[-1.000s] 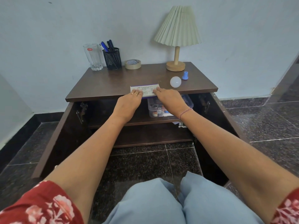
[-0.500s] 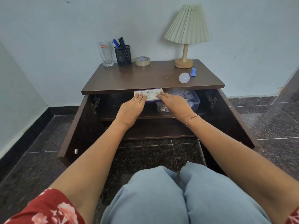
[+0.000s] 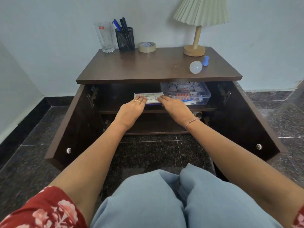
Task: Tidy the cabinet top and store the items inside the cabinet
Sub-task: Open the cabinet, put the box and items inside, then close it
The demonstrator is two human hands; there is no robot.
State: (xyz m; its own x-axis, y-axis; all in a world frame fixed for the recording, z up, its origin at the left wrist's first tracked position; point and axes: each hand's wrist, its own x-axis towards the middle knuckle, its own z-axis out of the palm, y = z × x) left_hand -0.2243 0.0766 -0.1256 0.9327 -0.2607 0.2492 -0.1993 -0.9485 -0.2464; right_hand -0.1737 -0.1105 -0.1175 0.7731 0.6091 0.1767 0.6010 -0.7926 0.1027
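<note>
While both doors stand swung wide, the dark wooden cabinet [image 3: 158,69] shows an upper shelf and a lower one. On its top, along the far edge, a pleated lamp [image 3: 198,22] stands at the right, and a glass tumbler [image 3: 104,37], a mesh pen holder [image 3: 125,38] and a roll of tape [image 3: 146,46] sit at the left. Nearer the right front edge lie a white bulb [image 3: 195,67] and, just beyond it, a small blue cap [image 3: 205,60]. Inside, on the right of the upper shelf, sits a clear plastic box [image 3: 189,93] of small packets. Just left of it, touching or nearly so, a flat white-and-purple box [image 3: 149,98] lies on the same shelf. The left hand [image 3: 131,111] and right hand [image 3: 174,109] rest flat on its two ends, fingers stretched out rather than curled, pressing it from above.
</note>
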